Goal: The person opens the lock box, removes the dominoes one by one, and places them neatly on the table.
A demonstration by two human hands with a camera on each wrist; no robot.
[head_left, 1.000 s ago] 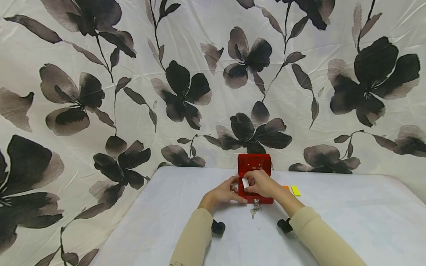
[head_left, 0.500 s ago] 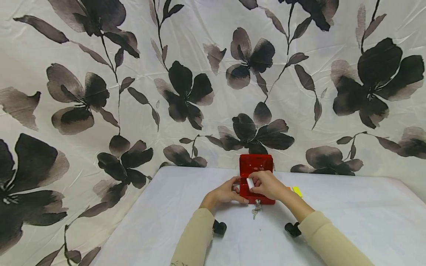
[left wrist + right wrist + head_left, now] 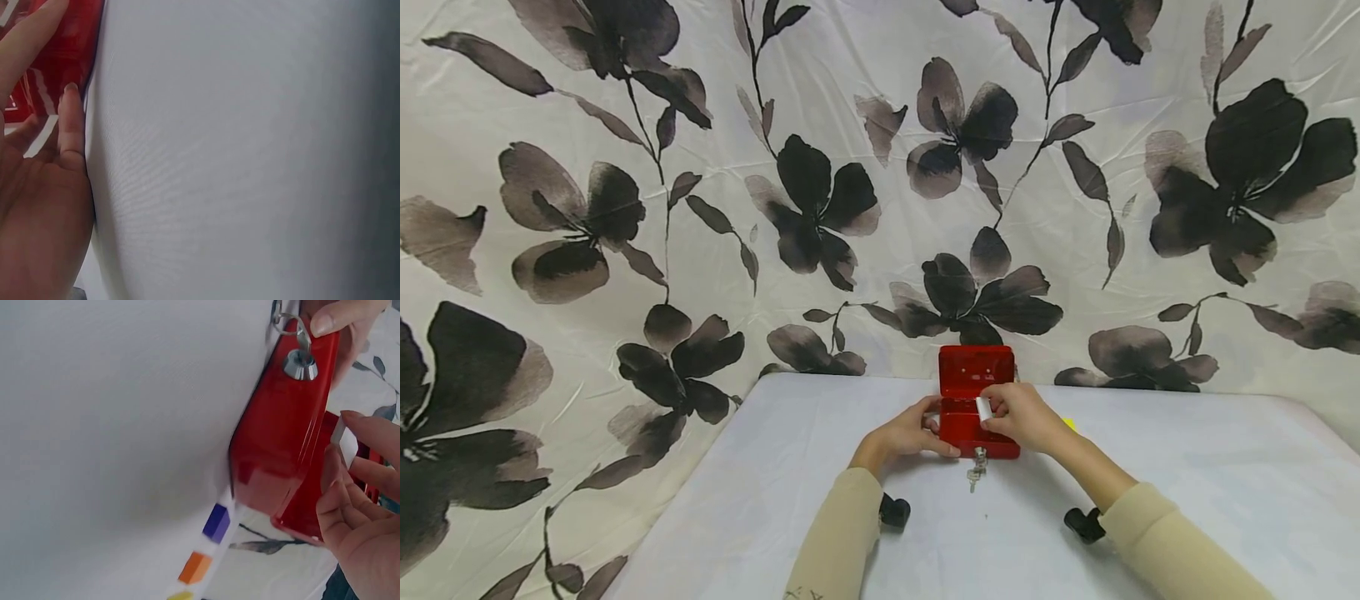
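Observation:
A red cash box (image 3: 977, 448) stands on the white table with its lid (image 3: 976, 367) raised at the back. My left hand (image 3: 910, 432) steadies the box at its left side, thumb on the front rim and fingers along the wall. Between thumb and fingertips, my right hand (image 3: 1026, 417) pinches a small white rectangular block (image 3: 984, 408) over the box's right half. In the right wrist view the white block (image 3: 347, 445) is held at the opening. From the front lock (image 3: 300, 365) hang keys on a ring (image 3: 975, 477).
Right of the box, a purple block (image 3: 216, 523), an orange block (image 3: 195, 567) and a yellow block (image 3: 180, 595) lie in a row. In the head view my right arm mostly covers them. A flower-printed cloth (image 3: 820, 208) hangs behind the table.
My right hand has moved right across the box with the white block, baring more of the inside. My left hand stays at the box's left side.

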